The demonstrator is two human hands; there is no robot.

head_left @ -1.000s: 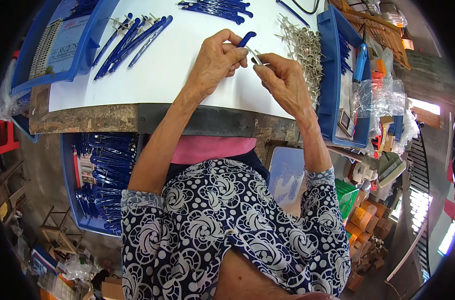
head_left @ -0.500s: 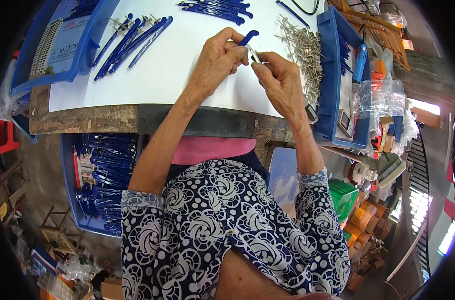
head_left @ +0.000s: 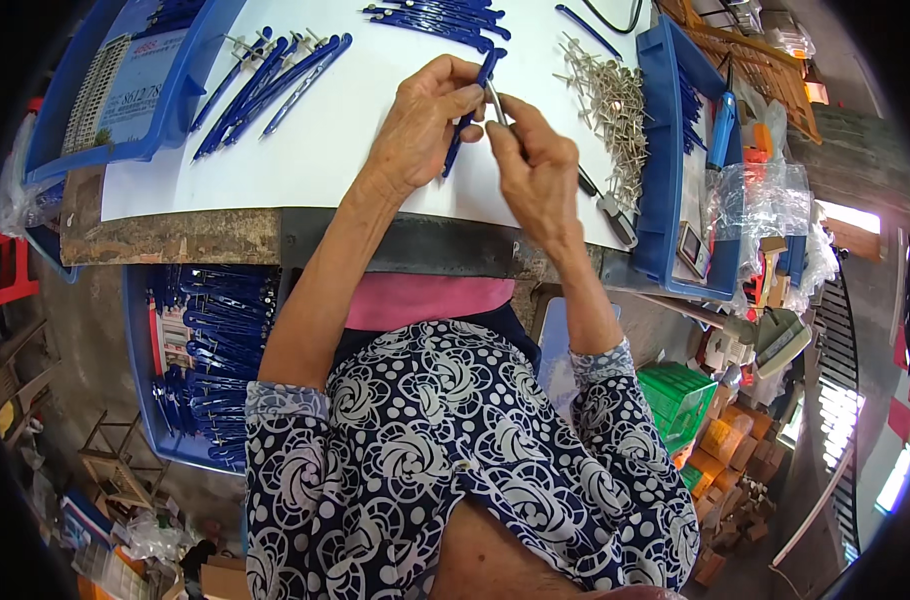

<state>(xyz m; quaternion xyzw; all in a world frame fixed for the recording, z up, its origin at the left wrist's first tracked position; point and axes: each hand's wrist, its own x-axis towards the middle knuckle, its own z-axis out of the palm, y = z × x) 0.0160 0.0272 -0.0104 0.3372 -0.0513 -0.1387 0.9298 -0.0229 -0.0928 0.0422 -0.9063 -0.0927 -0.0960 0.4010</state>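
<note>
Raised over the white worktop, my left hand pinches a slim dark-blue strip with a rounded, hooked top end. Close beside it, my right hand is closed on a thin silver metal rod, whose tip reaches the strip near the left fingertips. The fingers cover much of the rod, so I cannot tell its full shape. A thin dark-handled tool lies just right of the right hand. Further right is a pile of silver T-shaped metal pins.
Finished-looking blue strips with pins lie at the left, and more blue strips at the back. Blue trays stand at the left and right. Below the table's left side is a blue crate full of blue strips.
The blue strip has turned from slanting to nearly upright, with more of its length showing below my left hand. My right hand has moved left, uncovering the dark-handled tool.
</note>
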